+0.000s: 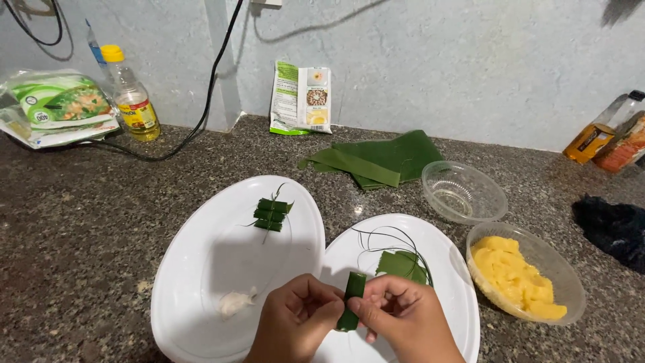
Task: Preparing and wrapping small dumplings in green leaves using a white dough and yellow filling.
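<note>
The green leaf roll stands almost straight up. The left hand and right hand both pinch it tight.

Pale blue-grey plastered wall, speckled dark granite countertop, black cable trailing down, soft indoor light

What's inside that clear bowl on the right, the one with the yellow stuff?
The clear bowl holds a lumpy yellow mash, heaped towards its near side. The far side shows bare bottom. Whatever lies beneath the mash is covered. The smaller clear bowl behind it looks empty.
</note>
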